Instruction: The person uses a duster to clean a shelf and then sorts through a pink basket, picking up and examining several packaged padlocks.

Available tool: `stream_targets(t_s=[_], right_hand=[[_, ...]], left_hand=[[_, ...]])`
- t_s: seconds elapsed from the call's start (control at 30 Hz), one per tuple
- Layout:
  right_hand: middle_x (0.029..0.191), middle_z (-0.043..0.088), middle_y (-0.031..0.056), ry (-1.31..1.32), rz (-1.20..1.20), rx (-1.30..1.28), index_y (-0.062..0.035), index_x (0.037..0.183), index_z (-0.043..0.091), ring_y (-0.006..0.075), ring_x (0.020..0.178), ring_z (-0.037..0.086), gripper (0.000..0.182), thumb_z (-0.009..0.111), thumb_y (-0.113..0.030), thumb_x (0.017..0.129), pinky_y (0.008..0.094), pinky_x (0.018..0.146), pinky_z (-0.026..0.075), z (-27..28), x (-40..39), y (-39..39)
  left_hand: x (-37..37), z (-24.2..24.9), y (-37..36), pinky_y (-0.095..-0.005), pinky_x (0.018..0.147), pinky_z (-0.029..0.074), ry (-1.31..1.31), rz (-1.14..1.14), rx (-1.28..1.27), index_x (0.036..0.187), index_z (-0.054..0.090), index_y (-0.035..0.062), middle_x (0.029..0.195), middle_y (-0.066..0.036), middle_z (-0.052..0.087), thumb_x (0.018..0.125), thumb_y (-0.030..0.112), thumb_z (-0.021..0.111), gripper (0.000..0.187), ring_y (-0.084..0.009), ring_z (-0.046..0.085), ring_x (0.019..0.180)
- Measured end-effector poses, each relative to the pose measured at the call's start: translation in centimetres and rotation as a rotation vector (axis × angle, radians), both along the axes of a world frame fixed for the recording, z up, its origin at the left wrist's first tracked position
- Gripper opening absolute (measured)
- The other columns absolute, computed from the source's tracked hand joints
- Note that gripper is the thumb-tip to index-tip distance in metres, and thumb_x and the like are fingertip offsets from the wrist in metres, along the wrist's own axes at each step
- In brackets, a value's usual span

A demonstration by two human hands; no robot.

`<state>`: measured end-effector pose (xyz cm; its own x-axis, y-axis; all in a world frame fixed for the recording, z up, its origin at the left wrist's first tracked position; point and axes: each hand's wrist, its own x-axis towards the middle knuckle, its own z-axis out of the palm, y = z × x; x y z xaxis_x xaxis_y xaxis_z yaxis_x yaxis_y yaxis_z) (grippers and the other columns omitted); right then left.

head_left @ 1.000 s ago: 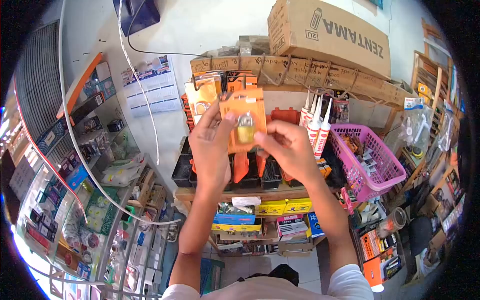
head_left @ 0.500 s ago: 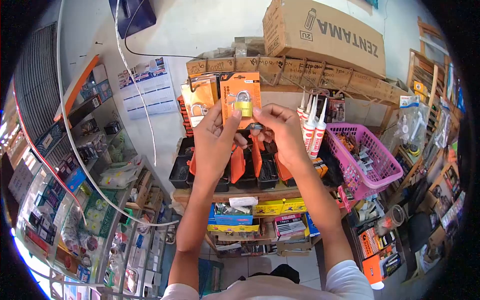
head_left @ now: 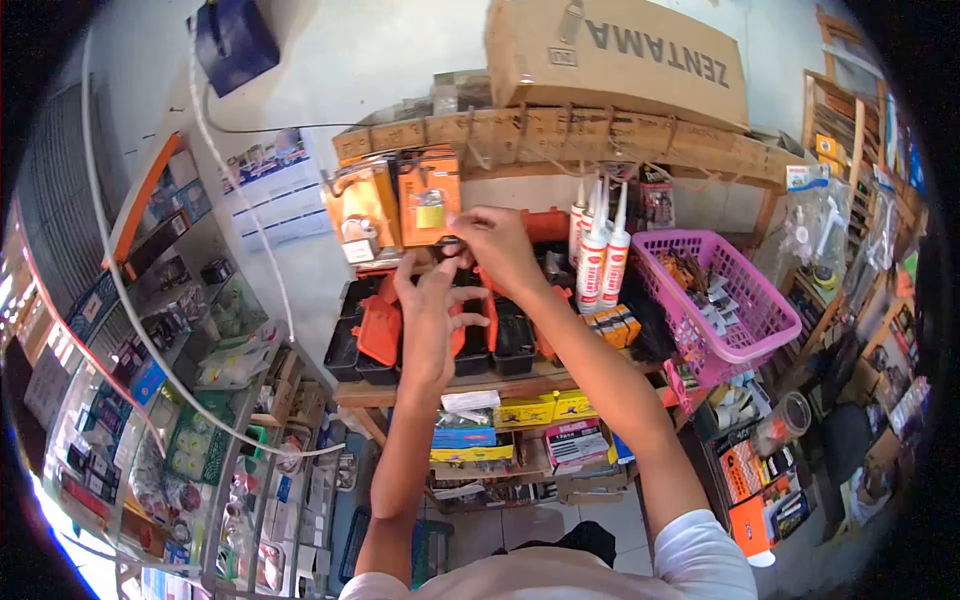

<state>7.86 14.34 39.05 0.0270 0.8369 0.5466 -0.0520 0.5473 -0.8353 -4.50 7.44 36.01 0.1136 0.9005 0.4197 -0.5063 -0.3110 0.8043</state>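
A padlock pack point(head_left: 429, 184), an orange card with a brass padlock on its front, hangs upright below the wooden beam. My right hand point(head_left: 495, 250) has its fingers closed at the lower right corner of that card. Just beneath, my left hand point(head_left: 430, 315) is open, its fingers spread and holding nothing. Another padlock pack point(head_left: 361, 205) hangs to the left. Black bins with an orange lid point(head_left: 379, 331) stand behind and below the hands, partly covered by them.
Sealant tubes point(head_left: 603, 255) stand upright to the right, beside a pink basket point(head_left: 765, 338) of small items. A cardboard box point(head_left: 630, 65) rests above the wooden beam point(head_left: 560, 130). Boxed goods point(head_left: 525, 411) fill the shelf below. A white cable point(head_left: 160, 350) hangs at the left before the shelves.
The padlock pack, held earlier by both hands, now hangs back against the display. My left hand has let go and dropped lower with its fingers spread. The view has shifted.
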Motion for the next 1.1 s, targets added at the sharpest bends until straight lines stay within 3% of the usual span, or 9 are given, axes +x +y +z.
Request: stream_targets(t_s=[0.1,0.3,0.5,0.53,0.67,0.73,0.83,0.9,1.1], right_hand=[[0.076,0.07,0.013,-0.495,-0.097,0.005,0.0018,0.095,0.069,0.0156,0.063,0.066,0.032,0.062,-0.029,0.091,0.029,0.058,0.051,-1.0,2.6,2.2],[0.085,0.069,0.0175,-1.238,-0.328,-0.031,-0.0064,0.095,0.069,0.0364,0.084,0.067,0.042,0.061,-0.047,0.085,0.046,0.075,0.052,1.6,10.7,-10.6],[0.089,0.069,0.0162,-1.324,-0.269,-0.492,-0.0097,0.098,0.07,0.0345,0.088,0.067,0.042,0.058,-0.049,0.087,0.0431,0.078,0.052,2.7,28.2,-15.5],[0.09,0.07,0.0149,-1.373,-0.355,-0.523,-0.0103,0.097,0.07,0.034,0.089,0.067,0.042,0.057,-0.049,0.087,0.0439,0.079,0.051,2.6,32.0,-15.0],[0.091,0.07,0.0135,-1.468,-0.601,-0.521,-0.0087,0.094,0.07,0.0289,0.083,0.069,0.041,0.057,-0.047,0.088,0.0435,0.07,0.053,0.2,46.1,-11.1],[0.082,0.07,0.0144,-1.211,-0.514,-0.843,-0.0029,0.091,0.068,0.0239,0.069,0.07,0.045,0.056,-0.046,0.089,0.0411,0.06,0.055,-1.4,50.9,-8.1],[0.069,0.067,0.0131,-1.235,-0.537,-0.842,0.0013,0.086,0.066,0.0216,0.058,0.068,0.047,0.055,-0.044,0.091,0.0374,0.052,0.054,-5.3,54.9,-3.7],[0.062,0.066,0.0113,-1.387,-0.549,-0.805,0.0001,0.082,0.068,0.0225,0.059,0.068,0.049,0.053,-0.046,0.09,0.0383,0.059,0.055,-7.5,54.9,-2.1],[0.092,0.07,0.0177,-1.543,-0.493,-0.519,-0.0036,0.09,0.071,0.0318,0.09,0.068,0.041,0.054,-0.04,0.087,0.0442,0.078,0.052,-12.2,56.1,1.4]], left_hand=[[1.0,-2.2,-0.2,-0.0363,0.063,0.058,-0.028,0.006,0.081,0.145,0.012,0.0077,0.128,-0.023,0.05,0.098,0.041,0.047,0.068,-0.0316,0.062,0.099],[5.0,-4.8,-2.3,-0.0415,0.078,0.054,-0.079,0.205,0.109,0.143,0.026,0.0059,0.134,-0.023,0.046,0.1,0.041,0.042,0.058,-0.032,0.054,0.114],[15.3,-6.9,-4.3,-0.0349,0.081,0.051,0.006,0.104,0.301,0.133,0.038,0.0063,0.127,-0.018,0.051,0.099,0.032,0.044,0.043,-0.0268,0.055,0.112],[17.7,-6.6,-5.3,-0.0352,0.081,0.05,0.033,0.054,0.191,0.127,0.039,0.0051,0.125,-0.018,0.05,0.091,0.028,0.055,0.046,-0.0268,0.054,0.111],[25.5,-7.4,-7.7,-0.0421,0.107,0.031,0.55,-0.215,0.486,0.136,0.038,-0.0007,0.138,-0.016,0.043,0.086,0.017,0.059,0.057,-0.0287,0.038,0.133],[28.7,-8.6,-8.2,-0.0444,0.113,0.024,0.863,-0.256,0.655,0.141,0.035,-0.0001,0.144,-0.019,0.038,0.085,0.029,0.068,0.071,-0.0343,0.03,0.139],[31.4,-8.1,-9.8,-0.046,0.114,0.021,1.117,-0.235,0.753,0.144,0.026,-0.0022,0.147,-0.027,0.029,0.084,0.024,0.071,0.079,-0.0391,0.018,0.143],[31.1,-8.4,-9.7,-0.0461,0.114,0.021,0.987,-0.325,0.565,0.146,0.021,-0.0014,0.149,-0.027,0.026,0.085,0.022,0.07,0.082,-0.0376,0.017,0.144],[27.9,-9.1,-8.9,-0.0404,0.113,0.021,0.645,-0.507,0.186,0.15,0.007,0.0012,0.153,-0.022,0.023,0.089,0.009,0.063,0.084,-0.0298,0.024,0.142]])
